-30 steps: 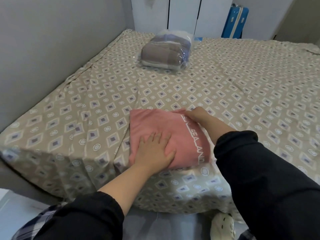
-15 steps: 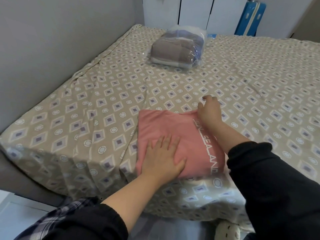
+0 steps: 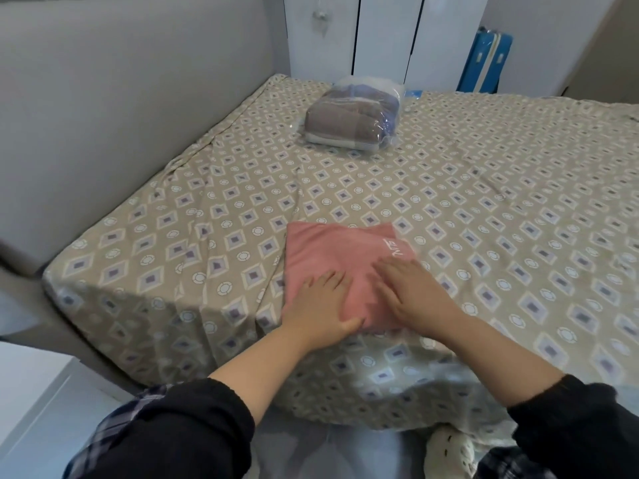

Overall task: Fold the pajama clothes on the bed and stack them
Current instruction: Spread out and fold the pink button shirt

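Observation:
A folded pink pajama garment (image 3: 339, 250) with white lettering lies near the bed's front edge. My left hand (image 3: 320, 305) presses flat on its near left part, fingers straight. My right hand (image 3: 415, 295) lies flat on its near right part, fingers spread, covering most of the lettering. Both hands rest side by side on the fabric. The bed (image 3: 484, 202) wears a beige sheet with a diamond pattern.
A clear plastic bag of folded grey and blue textiles (image 3: 352, 122) sits at the far side of the bed. A grey padded headboard (image 3: 121, 115) runs along the left. White wardrobe doors (image 3: 380, 36) and a blue case (image 3: 484, 63) stand behind the bed.
My right hand has come back from the garment's far right corner and now lies flat on its near right part. The left hand stays pressed in place. The camera view shifted.

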`<act>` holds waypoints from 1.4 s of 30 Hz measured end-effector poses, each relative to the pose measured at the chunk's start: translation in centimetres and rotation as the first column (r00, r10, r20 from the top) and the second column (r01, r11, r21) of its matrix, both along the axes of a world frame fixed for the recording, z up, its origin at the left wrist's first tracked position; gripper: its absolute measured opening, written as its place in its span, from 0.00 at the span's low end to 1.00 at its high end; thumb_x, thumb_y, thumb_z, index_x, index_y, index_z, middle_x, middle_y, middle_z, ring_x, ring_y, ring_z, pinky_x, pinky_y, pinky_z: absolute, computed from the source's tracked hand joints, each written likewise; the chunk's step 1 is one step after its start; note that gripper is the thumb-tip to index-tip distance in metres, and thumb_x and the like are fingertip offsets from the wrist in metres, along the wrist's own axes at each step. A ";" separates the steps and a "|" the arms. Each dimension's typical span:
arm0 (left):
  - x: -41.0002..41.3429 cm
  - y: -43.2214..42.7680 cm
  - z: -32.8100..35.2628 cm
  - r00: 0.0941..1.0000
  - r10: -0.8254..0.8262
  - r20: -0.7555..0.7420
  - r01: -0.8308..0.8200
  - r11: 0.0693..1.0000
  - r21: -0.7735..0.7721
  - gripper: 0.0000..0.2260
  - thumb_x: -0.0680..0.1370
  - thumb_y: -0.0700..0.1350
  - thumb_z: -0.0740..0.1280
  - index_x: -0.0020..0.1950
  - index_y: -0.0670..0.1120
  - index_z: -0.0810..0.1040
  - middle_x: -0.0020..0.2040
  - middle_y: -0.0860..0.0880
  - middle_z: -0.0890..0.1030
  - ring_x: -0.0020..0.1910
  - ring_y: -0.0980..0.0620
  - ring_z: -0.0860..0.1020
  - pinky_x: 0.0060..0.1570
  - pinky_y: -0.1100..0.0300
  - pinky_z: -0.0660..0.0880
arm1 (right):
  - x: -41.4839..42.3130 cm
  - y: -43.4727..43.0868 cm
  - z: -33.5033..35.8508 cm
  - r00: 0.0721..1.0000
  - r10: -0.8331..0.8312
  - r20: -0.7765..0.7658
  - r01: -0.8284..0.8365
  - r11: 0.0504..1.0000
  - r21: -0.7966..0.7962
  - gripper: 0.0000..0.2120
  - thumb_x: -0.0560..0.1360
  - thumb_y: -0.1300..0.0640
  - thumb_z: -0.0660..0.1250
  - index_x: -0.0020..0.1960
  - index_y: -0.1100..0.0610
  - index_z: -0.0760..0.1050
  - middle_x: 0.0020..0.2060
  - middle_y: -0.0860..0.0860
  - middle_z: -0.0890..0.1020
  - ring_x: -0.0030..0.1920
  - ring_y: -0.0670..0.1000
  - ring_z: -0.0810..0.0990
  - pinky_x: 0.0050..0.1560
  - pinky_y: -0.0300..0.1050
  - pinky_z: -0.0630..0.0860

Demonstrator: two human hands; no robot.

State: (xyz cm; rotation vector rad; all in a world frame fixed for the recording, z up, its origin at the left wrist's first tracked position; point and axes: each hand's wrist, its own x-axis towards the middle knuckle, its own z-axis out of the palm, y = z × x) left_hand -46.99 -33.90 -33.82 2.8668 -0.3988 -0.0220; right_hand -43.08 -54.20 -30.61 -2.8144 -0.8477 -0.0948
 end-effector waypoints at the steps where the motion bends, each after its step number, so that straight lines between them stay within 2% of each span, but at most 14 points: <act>1: -0.8 0.8 -0.2 0.998 -0.057 0.018 0.056 0.997 0.051 0.40 0.73 0.67 0.59 0.79 0.48 0.52 0.79 0.47 0.56 0.77 0.49 0.53 0.74 0.48 0.49 | -1.2 -0.8 -0.7 0.999 0.048 -0.026 -0.051 0.993 -0.106 0.27 0.81 0.42 0.50 0.77 0.50 0.56 0.77 0.51 0.58 0.76 0.50 0.55 0.75 0.50 0.46; 3: -2.0 2.5 -0.5 0.991 -0.130 0.020 0.124 0.977 0.173 0.42 0.72 0.61 0.65 0.79 0.48 0.50 0.78 0.45 0.56 0.76 0.46 0.54 0.73 0.48 0.52 | -2.3 -2.1 -1.9 0.996 0.072 -0.057 -0.082 0.974 -0.211 0.32 0.79 0.38 0.52 0.79 0.47 0.47 0.78 0.49 0.49 0.78 0.48 0.47 0.76 0.49 0.41; 6: -2.8 3.9 0.0 0.996 -0.090 -0.008 0.089 0.963 0.254 0.39 0.74 0.44 0.66 0.79 0.45 0.48 0.77 0.41 0.57 0.75 0.44 0.58 0.69 0.51 0.63 | -2.0 -1.6 -1.8 0.997 0.020 -0.068 -0.033 0.979 -0.202 0.36 0.77 0.35 0.55 0.78 0.45 0.45 0.78 0.48 0.48 0.78 0.47 0.45 0.76 0.50 0.40; 9: -2.5 3.9 1.7 0.997 -0.083 -0.005 0.081 0.961 0.264 0.34 0.75 0.44 0.64 0.78 0.46 0.53 0.72 0.43 0.66 0.67 0.43 0.69 0.56 0.50 0.73 | -2.0 -0.7 -1.2 0.993 -0.026 -0.114 -0.004 0.967 -0.255 0.43 0.73 0.31 0.58 0.79 0.46 0.43 0.78 0.49 0.47 0.78 0.48 0.45 0.76 0.54 0.40; 14: -0.8 4.1 6.4 0.986 -0.138 0.098 0.124 0.983 0.136 0.27 0.72 0.46 0.68 0.71 0.46 0.69 0.60 0.44 0.77 0.57 0.43 0.76 0.48 0.55 0.70 | -1.7 0.1 0.8 0.996 -0.069 -0.058 0.051 0.964 -0.259 0.51 0.67 0.33 0.66 0.78 0.51 0.44 0.78 0.52 0.51 0.77 0.54 0.51 0.74 0.60 0.45; 17: 1.7 4.3 9.9 0.968 -0.180 0.173 0.163 0.981 0.109 0.25 0.70 0.46 0.69 0.67 0.48 0.74 0.63 0.48 0.78 0.61 0.46 0.75 0.53 0.58 0.69 | 0.2 0.8 2.4 0.996 -0.051 0.077 0.067 0.973 -0.219 0.44 0.69 0.34 0.65 0.77 0.52 0.52 0.73 0.54 0.64 0.72 0.56 0.64 0.72 0.60 0.51; 20: 5.9 4.6 12.6 0.978 -0.176 0.114 0.157 0.974 0.163 0.23 0.70 0.47 0.68 0.65 0.51 0.74 0.57 0.50 0.80 0.56 0.47 0.77 0.50 0.56 0.73 | 3.9 0.9 4.8 0.995 -0.076 0.070 0.086 0.984 -0.158 0.34 0.68 0.39 0.69 0.68 0.51 0.63 0.58 0.51 0.77 0.59 0.55 0.76 0.68 0.56 0.58; 22: 9.8 5.2 13.9 0.988 -0.139 0.065 0.128 0.980 0.155 0.23 0.69 0.46 0.68 0.65 0.51 0.74 0.57 0.51 0.80 0.56 0.47 0.77 0.52 0.53 0.74 | 7.5 1.0 6.5 0.991 -0.098 0.090 0.107 0.988 -0.108 0.24 0.66 0.46 0.70 0.58 0.52 0.68 0.50 0.50 0.78 0.52 0.56 0.78 0.56 0.50 0.67; 24: 14.1 5.5 15.1 0.992 -0.127 -0.015 0.127 0.985 0.114 0.26 0.68 0.45 0.69 0.67 0.53 0.72 0.60 0.52 0.79 0.58 0.48 0.76 0.55 0.53 0.73 | 11.5 1.4 8.3 0.989 -0.124 0.083 0.130 0.990 -0.058 0.16 0.66 0.53 0.67 0.52 0.53 0.70 0.45 0.50 0.79 0.46 0.57 0.78 0.41 0.46 0.69; 27: 19.9 5.1 16.1 0.980 -0.151 -0.131 0.171 0.973 0.156 0.32 0.66 0.50 0.74 0.70 0.57 0.69 0.60 0.54 0.78 0.57 0.49 0.76 0.52 0.57 0.73 | 17.1 2.1 10.1 0.994 -0.106 0.012 0.107 0.993 -0.054 0.12 0.66 0.55 0.67 0.49 0.53 0.73 0.40 0.50 0.79 0.42 0.56 0.77 0.36 0.45 0.69; 32: 23.4 4.1 17.0 0.974 -0.177 -0.139 0.206 0.951 0.232 0.28 0.67 0.50 0.72 0.66 0.56 0.71 0.57 0.52 0.80 0.55 0.47 0.77 0.48 0.57 0.73 | 20.5 2.4 12.9 0.985 -0.063 -0.160 0.043 0.991 -0.124 0.13 0.65 0.57 0.67 0.49 0.54 0.74 0.41 0.52 0.80 0.41 0.55 0.76 0.38 0.46 0.73; 35: 23.7 4.5 20.9 0.973 -0.169 -0.157 0.205 0.946 0.252 0.24 0.66 0.46 0.68 0.62 0.56 0.72 0.52 0.53 0.81 0.51 0.47 0.78 0.41 0.58 0.71 | 20.8 2.3 16.6 0.965 -0.044 -0.257 0.004 0.989 -0.151 0.14 0.65 0.56 0.68 0.50 0.52 0.72 0.41 0.50 0.79 0.41 0.54 0.76 0.36 0.45 0.70; 38: 23.7 4.6 27.0 0.976 -0.165 -0.144 0.199 0.941 0.275 0.21 0.66 0.45 0.67 0.59 0.56 0.73 0.49 0.54 0.80 0.49 0.48 0.78 0.41 0.56 0.73 | 20.8 2.3 22.9 0.971 -0.027 -0.237 -0.023 0.978 -0.206 0.15 0.67 0.55 0.68 0.52 0.52 0.70 0.43 0.49 0.77 0.43 0.55 0.76 0.38 0.45 0.68; 42: 23.2 4.1 36.8 0.977 -0.208 -0.039 0.211 0.945 0.251 0.19 0.66 0.44 0.66 0.57 0.55 0.73 0.48 0.53 0.81 0.47 0.47 0.79 0.33 0.59 0.64 | 20.4 1.5 32.8 0.988 -0.011 -0.155 -0.022 0.977 -0.211 0.15 0.69 0.57 0.67 0.55 0.54 0.70 0.49 0.52 0.78 0.49 0.56 0.78 0.40 0.45 0.68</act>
